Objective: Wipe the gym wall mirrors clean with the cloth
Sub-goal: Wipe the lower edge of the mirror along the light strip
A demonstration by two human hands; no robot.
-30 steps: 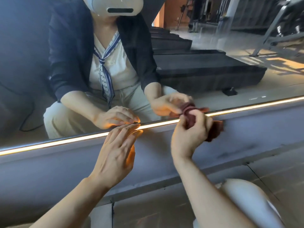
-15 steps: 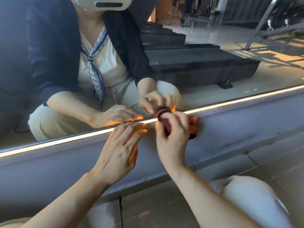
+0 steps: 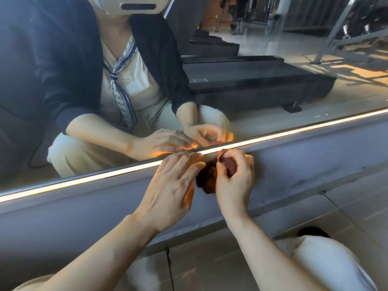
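Cloth (image 3: 206, 178) now bunched beside left hand (image 3: 170, 185) — right hand (image 3: 235, 179) grips it, has slid leftward along lit strip (image 3: 84, 181); left fingers straight. I judge mirror (image 3: 252, 59) bottom edge nearly done.

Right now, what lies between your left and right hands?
Head view: the bunched red cloth, gripped by the right hand, fills the gap beside the left hand.

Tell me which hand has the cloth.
The right hand grips the dark red cloth, bunched, just below the light strip. The left hand holds nothing, fingers extended.
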